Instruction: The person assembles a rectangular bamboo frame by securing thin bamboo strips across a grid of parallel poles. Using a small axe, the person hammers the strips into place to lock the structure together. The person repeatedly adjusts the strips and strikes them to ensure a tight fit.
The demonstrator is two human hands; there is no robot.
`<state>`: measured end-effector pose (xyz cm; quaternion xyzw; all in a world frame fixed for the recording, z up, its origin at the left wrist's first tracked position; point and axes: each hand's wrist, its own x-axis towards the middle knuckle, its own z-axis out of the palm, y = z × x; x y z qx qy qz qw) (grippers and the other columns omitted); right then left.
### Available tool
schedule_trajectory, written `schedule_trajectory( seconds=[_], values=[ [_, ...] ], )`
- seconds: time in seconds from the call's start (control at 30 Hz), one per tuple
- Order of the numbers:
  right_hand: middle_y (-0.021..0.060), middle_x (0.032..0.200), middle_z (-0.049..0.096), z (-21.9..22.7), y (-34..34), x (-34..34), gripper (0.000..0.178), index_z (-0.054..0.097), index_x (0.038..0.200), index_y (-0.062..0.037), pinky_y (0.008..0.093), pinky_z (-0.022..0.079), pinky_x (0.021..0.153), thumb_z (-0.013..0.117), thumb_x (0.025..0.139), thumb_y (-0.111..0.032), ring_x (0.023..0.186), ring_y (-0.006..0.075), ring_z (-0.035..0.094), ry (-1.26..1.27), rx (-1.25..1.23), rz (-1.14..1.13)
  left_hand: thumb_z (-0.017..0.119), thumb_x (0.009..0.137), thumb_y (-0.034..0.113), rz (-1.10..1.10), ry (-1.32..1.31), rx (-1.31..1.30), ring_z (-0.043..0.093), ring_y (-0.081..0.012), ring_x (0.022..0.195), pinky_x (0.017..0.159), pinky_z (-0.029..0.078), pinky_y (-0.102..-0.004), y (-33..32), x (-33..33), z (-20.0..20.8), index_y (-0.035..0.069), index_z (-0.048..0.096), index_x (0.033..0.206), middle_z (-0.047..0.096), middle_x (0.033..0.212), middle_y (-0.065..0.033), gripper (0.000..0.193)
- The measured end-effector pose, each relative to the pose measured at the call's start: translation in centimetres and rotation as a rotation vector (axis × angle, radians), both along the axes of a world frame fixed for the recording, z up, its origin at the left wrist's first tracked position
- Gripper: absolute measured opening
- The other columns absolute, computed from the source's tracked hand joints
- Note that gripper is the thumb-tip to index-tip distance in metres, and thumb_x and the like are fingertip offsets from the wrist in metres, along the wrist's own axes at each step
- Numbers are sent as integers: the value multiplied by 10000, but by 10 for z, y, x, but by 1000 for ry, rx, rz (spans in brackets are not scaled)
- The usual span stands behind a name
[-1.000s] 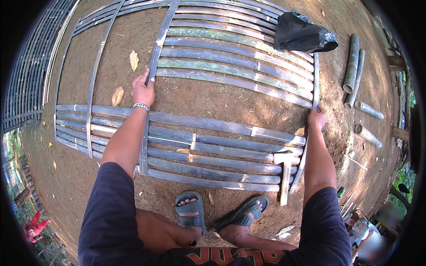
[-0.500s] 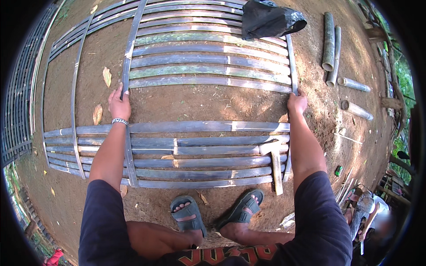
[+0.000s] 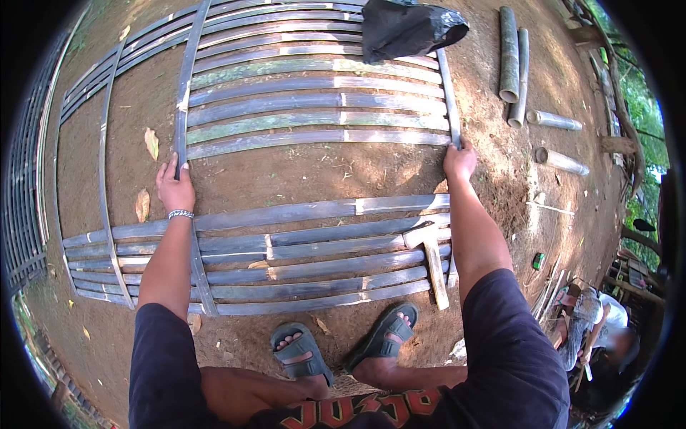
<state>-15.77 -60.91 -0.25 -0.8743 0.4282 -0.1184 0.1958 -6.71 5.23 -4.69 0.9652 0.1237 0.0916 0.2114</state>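
On brown soil [image 3: 321, 170]: bamboo lattice [image 3: 329, 101], slats [image 3: 307, 270] set in far and near banks, open gap between, so I'd call it part-slatted. Left hand [image 3: 176, 191] pinches one crosspiece [image 3: 183, 107]; right hand [image 3: 461, 163] grips the right-end strip [image 3: 449, 96]. Wooden mallet [image 3: 433, 264] and black bag [image 3: 411, 32] lie on slats, in the way. Cut bamboo tubes [image 3: 508, 53] off right.

Bamboo frame [image 3: 286, 104] — top cut off, slats [image 3: 286, 213] partly behind forearms [image 3: 167, 257]; co-worker's head [image 3: 626, 349] — blurred.

Left grip [image 3: 176, 189], right grip [image 3: 459, 163] holding bamboo lattice [image 3: 286, 102].
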Motion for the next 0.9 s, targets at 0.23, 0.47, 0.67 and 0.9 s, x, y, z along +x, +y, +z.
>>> schedule_trajectory(
  seconds=[0.23, 0.47, 0.67, 0.9],
  values=[
    [246, 1253, 687, -7, -16, -10, 444, 666, 1318, -1, 409, 520, 1017, 705, 916, -186, 1132, 359, 685, 62, -54, 37, 740, 912, 324, 72, -91, -118, 528, -290, 1337, 1160, 366, -457, -10, 6, -5, 248, 732, 1315, 674, 1317, -148, 410],
    [204, 1317, 647, -12, -14, -7, 463, 652, 1369, -66, 428, 484, 1064, 687, 929, -205, 1203, 364, 632, 119, -69, 15, 736, 906, 303, 150, -74, -152, 529, -255, 1330, 1154, 325, -477, -20, -1, 8, 245, 745, 1276, 697, 1271, -112, 375],
    [148, 1375, 600, -5, 44, -4, 419, 674, 1342, -129, 514, 419, 1119, 708, 952, -278, 1342, 334, 517, -24, -504, 383, 724, 896, 267, 144, -83, -133, 550, -251, 1300, 1156, 321, -474, -31, -2, 20, 208, 734, 1289, 713, 1256, -68, 397],
    [15, 1191, 667, 33, 176, 40, 418, 742, 1239, -225, 479, 367, 1060, 828, 837, -302, 1166, 259, 570, -19, -253, 1128, 712, 907, 253, 130, -96, -168, 563, -235, 1284, 1155, 318, -468, -32, -2, 17, 186, 723, 1300, 728, 1252, -30, 399]
  ],
)
